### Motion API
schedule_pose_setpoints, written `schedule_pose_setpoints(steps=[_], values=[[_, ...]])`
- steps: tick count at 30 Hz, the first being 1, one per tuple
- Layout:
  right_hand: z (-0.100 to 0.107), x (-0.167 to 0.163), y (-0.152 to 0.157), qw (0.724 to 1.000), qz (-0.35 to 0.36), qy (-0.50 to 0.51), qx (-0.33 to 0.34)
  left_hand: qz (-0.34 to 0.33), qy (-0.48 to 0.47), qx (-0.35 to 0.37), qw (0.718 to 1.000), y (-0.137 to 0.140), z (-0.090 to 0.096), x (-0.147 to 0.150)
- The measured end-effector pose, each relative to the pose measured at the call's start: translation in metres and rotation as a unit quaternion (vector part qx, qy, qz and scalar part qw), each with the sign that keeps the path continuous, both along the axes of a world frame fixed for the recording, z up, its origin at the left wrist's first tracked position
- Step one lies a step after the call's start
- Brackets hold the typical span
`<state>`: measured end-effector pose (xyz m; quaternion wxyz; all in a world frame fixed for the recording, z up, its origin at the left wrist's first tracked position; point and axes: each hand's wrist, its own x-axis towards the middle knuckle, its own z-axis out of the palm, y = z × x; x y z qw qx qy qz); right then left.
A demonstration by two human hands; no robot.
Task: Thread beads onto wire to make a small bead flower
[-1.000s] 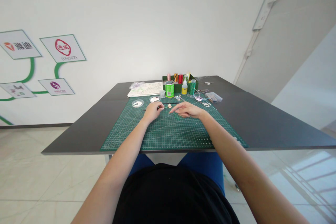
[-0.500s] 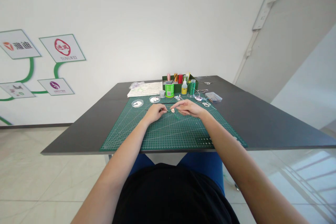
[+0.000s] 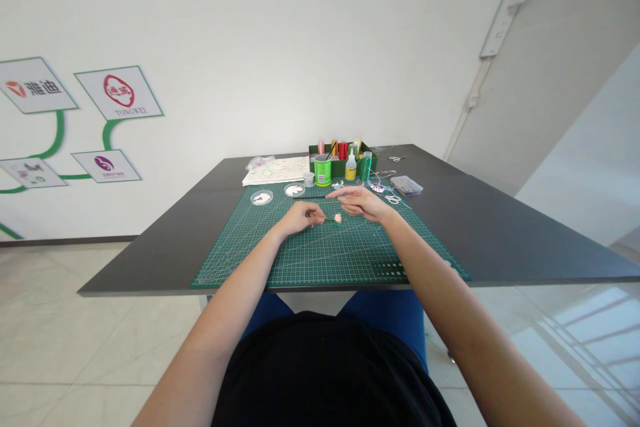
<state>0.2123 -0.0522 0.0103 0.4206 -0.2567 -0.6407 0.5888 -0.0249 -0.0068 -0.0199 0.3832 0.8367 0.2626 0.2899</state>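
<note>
My left hand (image 3: 300, 217) is closed, pinching the thin green stem of a small artificial flower (image 3: 338, 219). Its pale pinkish head points right, just above the cutting mat (image 3: 320, 260). Beyond and to the right is my right hand (image 3: 361, 203), with its index finger stretched out to the left and the other fingers loosely bent; I see nothing held in it. That fingertip comes close to the right end of a thin dark rod (image 3: 310, 197) lying across the mat; whether they touch is unclear.
Two shallow dishes (image 3: 261, 197) with small pieces, a green can (image 3: 323, 171), a glue bottle (image 3: 351, 165) and a green box (image 3: 373, 157) of spools stand toward the back. White sheets (image 3: 275, 170) lie back left. Scissors (image 3: 393, 199) and a clear case (image 3: 407, 185) are at right.
The flower has moved slightly right and nearer to me with my left hand. My right fingers have come away from the flower head, which now shows plainly.
</note>
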Motion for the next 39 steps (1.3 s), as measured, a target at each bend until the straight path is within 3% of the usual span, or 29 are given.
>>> schedule_pose_setpoints(steps=[17, 28, 39], values=[[-0.007, 0.001, 0.007, 0.999, -0.032, 0.004, 0.0, -0.072, -0.018, -0.11, 0.991, -0.008, 0.005, 0.004], [-0.016, 0.002, 0.014, 0.997, -0.067, -0.04, -0.012, -0.069, -0.075, -0.155, 0.983, -0.007, 0.006, 0.003], [-0.024, 0.001, 0.02, 0.989, -0.09, -0.113, -0.025, -0.03, -0.132, -0.152, 0.979, -0.003, 0.007, 0.002]])
